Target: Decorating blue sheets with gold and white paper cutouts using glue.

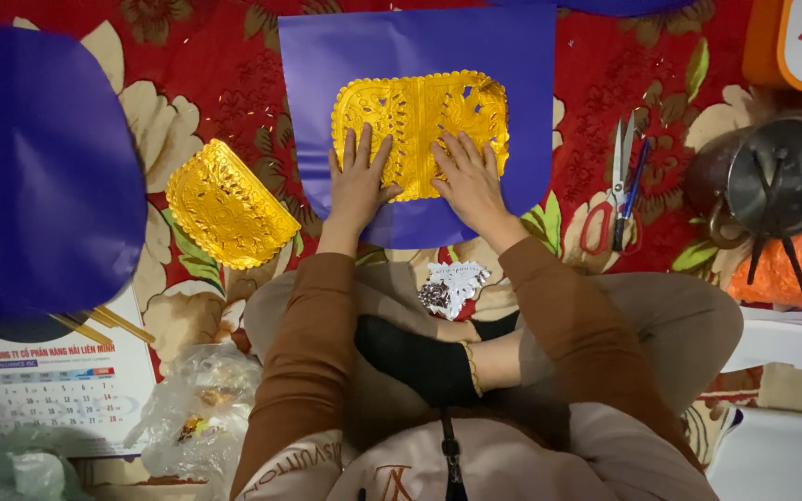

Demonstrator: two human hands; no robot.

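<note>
- The gold cutout [420,125] lies flat on the purple sheet [531,111], a little above the sheet's middle and closer to its near edge than to its far one.
- Its long axis runs left to right across the person, with a centre crease running away from them, so it reads as two mirrored halves.
- The left hand [357,178] rests palm down on the near left part of the cutout, fingers spread and pointing away from the body; it grips nothing.
- The right hand [468,178] lies the same way on the near right part, fingers fanned and flat, pressing and not pinching.
- Both hands sit about equally far from the crease, one on each side; neither is clearly nearer, and the cutout lies straight ahead of them, touching both.
- The sheet lies on a red floral cloth [215,74] spread on the floor, its near edge just ahead of the person's crossed legs.
- A second gold piece [229,204], folded, lies on the cloth just off the sheet's near left corner, nearer the left hand but apart from it.
- Scissors [610,190] with red handles lie on the cloth to the right of the sheet, blades pointing away, nearer the right hand.
- A silver foil scrap [452,286] sits between the sheet's near edge and the legs.
- A large curved purple sheet [39,167] covers the cloth's left side, well apart from both hands.
</note>
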